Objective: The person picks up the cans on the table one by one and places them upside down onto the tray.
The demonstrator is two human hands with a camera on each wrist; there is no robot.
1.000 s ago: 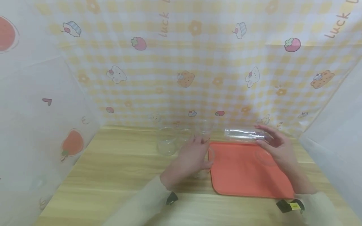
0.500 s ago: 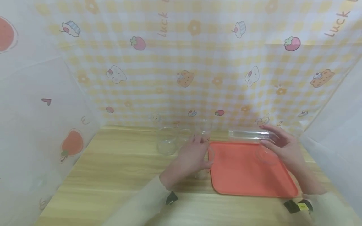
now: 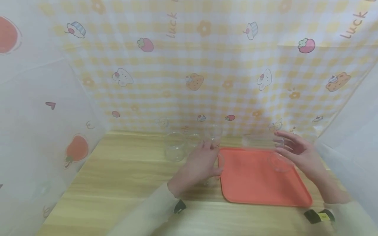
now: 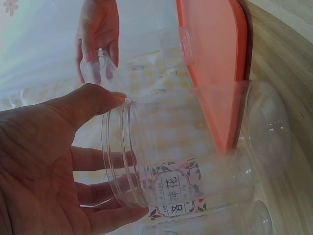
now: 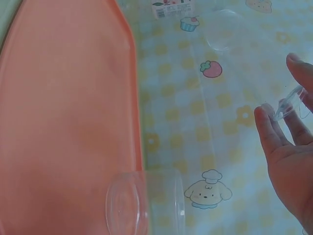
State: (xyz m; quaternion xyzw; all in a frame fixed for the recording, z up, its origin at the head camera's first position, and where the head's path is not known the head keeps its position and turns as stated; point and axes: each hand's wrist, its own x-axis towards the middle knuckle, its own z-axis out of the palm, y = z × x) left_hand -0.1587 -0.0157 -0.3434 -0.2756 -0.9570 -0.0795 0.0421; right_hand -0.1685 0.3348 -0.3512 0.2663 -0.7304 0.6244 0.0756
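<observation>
In the left wrist view my left hand [image 4: 44, 166] grips a clear plastic jar [image 4: 161, 112] round its threaded mouth, thumb on one side and fingers on the other. From the head view this jar stands at the left edge of an orange tray [image 3: 260, 186], largely covered by the left hand. My right hand [image 3: 302, 157] pinches one end of a long clear cylindrical container [image 3: 258, 141], which lies level in the air behind the tray. Its far end points left. A short clear jar [image 5: 127, 208] is at the tray's back right corner.
Several clear jars, among them a wide one [image 3: 174, 149] and a smaller one [image 3: 214, 131], stand left of and behind the tray. A floral label [image 4: 176, 186] shows through the gripped jar. A checked cloth [image 3: 192, 65] hangs behind the wooden table [image 3: 124, 177].
My right hand has shifted a little to the right, carrying the long clear container with it. The left hand stays in place on its jar.
</observation>
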